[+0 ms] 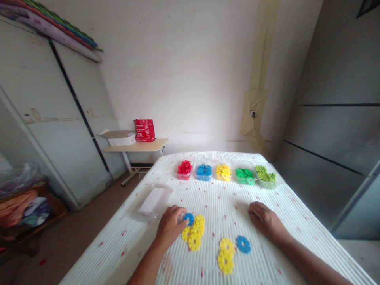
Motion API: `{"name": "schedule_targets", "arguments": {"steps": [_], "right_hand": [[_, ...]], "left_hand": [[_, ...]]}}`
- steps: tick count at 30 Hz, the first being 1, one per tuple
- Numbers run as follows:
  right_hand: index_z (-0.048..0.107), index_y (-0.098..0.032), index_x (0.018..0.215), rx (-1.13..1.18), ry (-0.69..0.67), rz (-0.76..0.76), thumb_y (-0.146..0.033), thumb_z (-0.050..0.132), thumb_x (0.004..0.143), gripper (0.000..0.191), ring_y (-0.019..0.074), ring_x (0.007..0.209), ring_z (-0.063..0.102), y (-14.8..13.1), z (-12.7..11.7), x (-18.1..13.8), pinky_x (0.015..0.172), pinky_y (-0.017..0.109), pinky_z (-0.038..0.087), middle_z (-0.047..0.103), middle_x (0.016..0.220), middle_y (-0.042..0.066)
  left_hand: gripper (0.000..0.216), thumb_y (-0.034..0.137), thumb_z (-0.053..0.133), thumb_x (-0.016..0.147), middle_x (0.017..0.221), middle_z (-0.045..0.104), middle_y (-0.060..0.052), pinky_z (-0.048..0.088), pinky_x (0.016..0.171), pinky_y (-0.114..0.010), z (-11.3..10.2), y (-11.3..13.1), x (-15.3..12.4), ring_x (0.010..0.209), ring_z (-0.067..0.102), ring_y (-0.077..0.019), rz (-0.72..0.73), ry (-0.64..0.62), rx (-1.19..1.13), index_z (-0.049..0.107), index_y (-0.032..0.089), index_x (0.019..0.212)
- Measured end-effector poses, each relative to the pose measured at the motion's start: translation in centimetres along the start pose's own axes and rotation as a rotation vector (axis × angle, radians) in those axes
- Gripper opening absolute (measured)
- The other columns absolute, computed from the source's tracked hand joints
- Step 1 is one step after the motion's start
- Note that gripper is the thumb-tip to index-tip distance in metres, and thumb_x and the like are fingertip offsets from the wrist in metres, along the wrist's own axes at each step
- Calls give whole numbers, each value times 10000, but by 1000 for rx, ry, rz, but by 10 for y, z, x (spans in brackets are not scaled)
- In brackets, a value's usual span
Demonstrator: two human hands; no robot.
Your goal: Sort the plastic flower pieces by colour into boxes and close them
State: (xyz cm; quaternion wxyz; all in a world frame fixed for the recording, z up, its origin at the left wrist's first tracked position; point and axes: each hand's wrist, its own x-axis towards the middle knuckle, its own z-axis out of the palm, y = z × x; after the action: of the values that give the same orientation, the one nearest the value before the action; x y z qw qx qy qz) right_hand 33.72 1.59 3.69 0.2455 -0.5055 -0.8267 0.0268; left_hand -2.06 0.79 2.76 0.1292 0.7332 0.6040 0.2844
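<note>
the left hand [172,222] is over the near part of the white ribbed cover [219,200], its thumb and forefinger grasping the left edge of a blue notched disc [189,219]. that disc sits just beside a heap of overlapping yellow discs [194,240], at the heap's far left end (whether it is raised off the cover, i cannot tell).

the right hand [264,218] rests on the cover well apart from the left, back upward; its fingers curl under and out of sight, so i cannot tell whether they are released or clenched.

between the two hands, and nearer the viewer, two more yellow discs [225,262] overlap, with a second blue disc [243,244] near them on the right, apart.

left of the left hand lies a clear plastic lid or tray [167,192] with a pale rectangle [152,200] in its middle. at the far end clear tubs [268,185] stand in a row, holding red, blue, yellow, green and lime pieces from left to right.
</note>
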Motion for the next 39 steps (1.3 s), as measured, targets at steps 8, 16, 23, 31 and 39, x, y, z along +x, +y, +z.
{"name": "schedule_targets", "arguments": {"steps": [8,16,23,31,39], "right_hand": [[503,-195,705,-14,21,7,-163,346,817,196,167,729,517,0,1,1,662,276,411,535,750,51],[481,-198,695,0,13,14,-167,350,815,179,157,710,512,3,4,1,652,269,407,525,744,44],[496,-195,687,-15,4,30,-148,341,803,199,161,720,503,1,2,1,666,274,409,532,742,52],[495,-190,658,-55,7,45,-149,335,801,218,160,704,506,2,4,1,654,262,401,526,727,49],[481,-194,669,-66,2,36,-132,333,810,214,159,733,503,3,6,0,688,267,399,525,748,45]], "left_hand": [[147,167,532,706,841,601,-22,385,771,-272,6,2,0,831,524,-155,27,77,57,599,201,832],[115,153,490,729,805,592,-25,393,754,-270,4,3,-2,822,518,-155,49,101,68,597,188,756],[273,197,547,695,892,591,-21,398,790,-268,3,5,-1,864,527,-153,-24,39,43,614,217,959],[252,201,544,697,863,586,-23,398,761,-252,5,3,3,837,529,-148,-34,30,65,617,209,939],[154,214,510,691,710,607,12,407,639,-213,8,4,2,675,548,-121,-98,83,-48,602,180,809]]}}
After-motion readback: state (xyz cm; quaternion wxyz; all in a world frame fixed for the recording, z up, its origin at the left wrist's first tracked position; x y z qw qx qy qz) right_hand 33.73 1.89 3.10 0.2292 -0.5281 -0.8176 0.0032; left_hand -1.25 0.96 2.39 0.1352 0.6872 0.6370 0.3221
